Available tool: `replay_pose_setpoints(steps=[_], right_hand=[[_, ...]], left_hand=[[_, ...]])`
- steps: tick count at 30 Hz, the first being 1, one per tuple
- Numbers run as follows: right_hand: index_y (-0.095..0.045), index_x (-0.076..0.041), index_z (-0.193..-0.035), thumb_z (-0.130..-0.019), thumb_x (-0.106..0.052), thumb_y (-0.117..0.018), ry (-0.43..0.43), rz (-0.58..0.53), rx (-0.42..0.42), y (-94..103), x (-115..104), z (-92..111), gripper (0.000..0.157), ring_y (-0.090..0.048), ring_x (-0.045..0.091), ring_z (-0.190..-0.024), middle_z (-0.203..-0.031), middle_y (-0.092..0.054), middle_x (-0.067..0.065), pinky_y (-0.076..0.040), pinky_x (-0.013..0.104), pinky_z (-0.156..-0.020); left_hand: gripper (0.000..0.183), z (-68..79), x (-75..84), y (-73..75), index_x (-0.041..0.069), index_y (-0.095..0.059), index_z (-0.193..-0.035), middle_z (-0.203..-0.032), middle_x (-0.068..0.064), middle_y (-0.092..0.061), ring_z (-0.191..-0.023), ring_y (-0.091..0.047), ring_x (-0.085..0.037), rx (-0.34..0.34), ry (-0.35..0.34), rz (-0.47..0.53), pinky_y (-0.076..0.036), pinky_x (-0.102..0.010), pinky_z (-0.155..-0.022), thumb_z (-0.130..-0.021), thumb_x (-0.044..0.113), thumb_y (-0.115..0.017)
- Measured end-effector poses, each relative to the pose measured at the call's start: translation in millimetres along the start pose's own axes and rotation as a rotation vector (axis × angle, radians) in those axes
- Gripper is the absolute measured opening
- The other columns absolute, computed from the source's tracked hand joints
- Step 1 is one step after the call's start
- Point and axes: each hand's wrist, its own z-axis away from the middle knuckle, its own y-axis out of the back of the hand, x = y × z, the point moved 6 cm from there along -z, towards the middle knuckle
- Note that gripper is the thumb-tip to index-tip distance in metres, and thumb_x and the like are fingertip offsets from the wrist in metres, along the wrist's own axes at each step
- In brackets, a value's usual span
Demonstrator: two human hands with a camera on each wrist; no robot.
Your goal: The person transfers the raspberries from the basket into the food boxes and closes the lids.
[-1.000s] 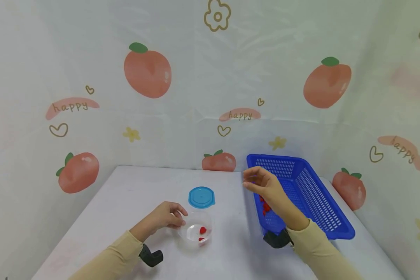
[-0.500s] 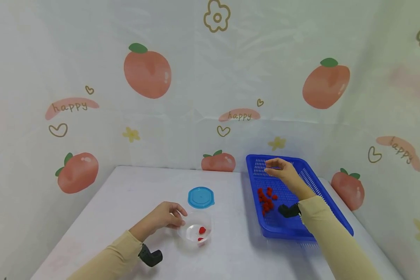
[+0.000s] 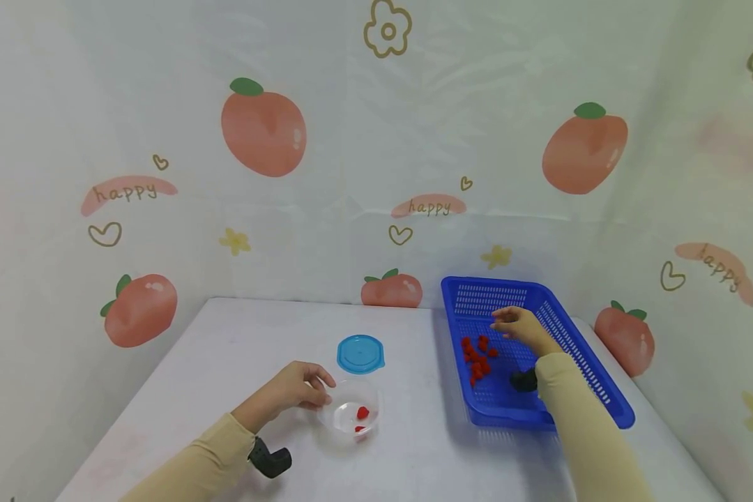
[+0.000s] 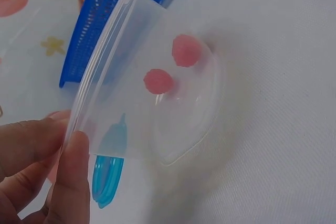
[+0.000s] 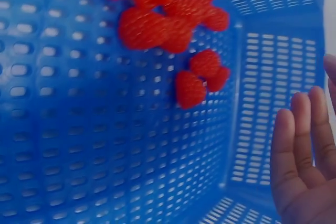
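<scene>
My left hand (image 3: 301,385) pinches the rim of a clear plastic tub (image 4: 123,129) between thumb and fingers, at the tub's left side. Inside that tub lie two red raspberries (image 4: 186,51), which look pink through its wall in the left wrist view. Over the blue plastic basket (image 3: 453,338) hovers my right hand (image 3: 523,329), its fingers loosely extended and nothing seen between them. Several raspberries (image 5: 144,27) are clustered on the basket's floor, to the left of the right hand in the head view. The right wrist view cuts off part of that hand.
A blue lid (image 3: 360,353) lies flat on the white table (image 3: 276,324), just behind the tub. The slotted basket walls rise around the right hand. A fruit-printed curtain (image 3: 326,244) hangs behind the table and along both sides.
My right hand has moved right and then down, from the basket's left rim to inside its outline, uncovering the raspberries. The left hand and tub have stayed in place.
</scene>
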Motion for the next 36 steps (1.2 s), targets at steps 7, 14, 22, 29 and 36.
replay_pose_setpoints(steps=[7, 14, 22, 29, 36], right_hand=[[-0.049, 0.018, -0.123, -0.090, -0.002, -0.061, -0.108, 0.009, -0.050, -6.0, 16.0, 4.7, 0.040, -0.065, 0.027, -0.097, -0.116, -0.060, 0.031, -0.055, 0.044, -0.088], [-0.049, 0.018, -0.123, -0.092, 0.000, -0.058, -0.168, 0.028, -0.087, -8.7, 26.0, 6.3, 0.038, -0.060, 0.037, -0.106, -0.122, -0.055, 0.034, -0.051, 0.050, -0.094], [-0.051, 0.017, -0.122, -0.091, -0.001, -0.059, -0.233, 0.080, -0.189, -14.2, 35.4, 7.8, 0.037, -0.060, 0.031, -0.103, -0.110, -0.066, 0.025, -0.052, 0.049, -0.092], [-0.053, 0.014, -0.122, -0.091, -0.002, -0.061, -0.286, 0.104, -0.243, -21.3, 35.2, 9.0, 0.036, -0.057, 0.040, -0.111, -0.111, -0.066, 0.023, -0.049, 0.053, -0.095], [-0.059, 0.011, -0.116, -0.089, -0.002, -0.062, -0.319, 0.161, -0.258, -23.0, 43.1, 6.8, 0.030, -0.062, 0.028, -0.099, -0.104, -0.067, 0.018, -0.054, 0.046, -0.089]], left_hand=[[0.022, -2.1, -1.6, -1.7, 0.003, -0.068, -0.097, -0.078, -0.007, -0.057, -0.063, -0.060, -0.015, -0.022, -0.010, 0.015, -0.059, -0.028, -0.065, -0.078, 0.006, -0.079], [0.022, -3.7, -1.6, -3.0, 0.002, -0.068, -0.098, -0.078, -0.007, -0.057, -0.064, -0.060, -0.014, -0.042, -0.027, 0.026, -0.059, -0.028, -0.064, -0.078, 0.005, -0.078], [0.022, -3.9, -3.8, -0.7, 0.004, -0.069, -0.097, -0.079, -0.006, -0.057, -0.065, -0.059, -0.015, -0.007, -0.014, -0.002, -0.059, -0.028, -0.065, -0.077, 0.006, -0.079], [0.023, -2.0, -4.3, 0.0, 0.004, -0.069, -0.098, -0.079, -0.007, -0.057, -0.065, -0.059, -0.016, 0.005, 0.000, -0.003, -0.059, -0.028, -0.065, -0.077, 0.006, -0.079], [0.023, -0.8, -3.9, 0.1, 0.004, -0.069, -0.098, -0.079, -0.007, -0.058, -0.066, -0.059, -0.016, 0.012, 0.003, -0.003, -0.059, -0.029, -0.065, -0.078, 0.006, -0.079]])
